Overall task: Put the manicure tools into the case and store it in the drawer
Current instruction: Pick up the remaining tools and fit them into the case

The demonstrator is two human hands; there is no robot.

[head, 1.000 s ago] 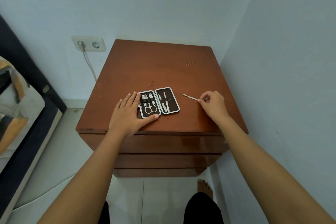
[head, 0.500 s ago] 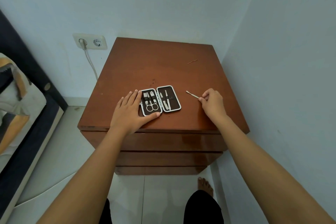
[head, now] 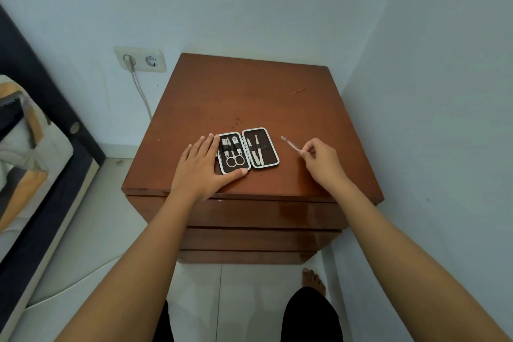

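the open manicure case (head: 248, 150) lies flat on the wooden nightstand (head: 249, 97), tools strapped inside. the left hand (head: 204, 168) rests spread and flat against its left edge, while the right hand (head: 319, 159) pinches a thin metal tool (head: 290, 143) just right of the case.

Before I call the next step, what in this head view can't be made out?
- Left edge of the case: covered by the left hand.
- Held end of the thin tool: hidden in the right hand; its tip is too small to identify.
- Free slot in the case: too small to tell.
- Drawer insides: shut; handles not visible.
- Thin sliver near the back of the nightstand: too small to name.
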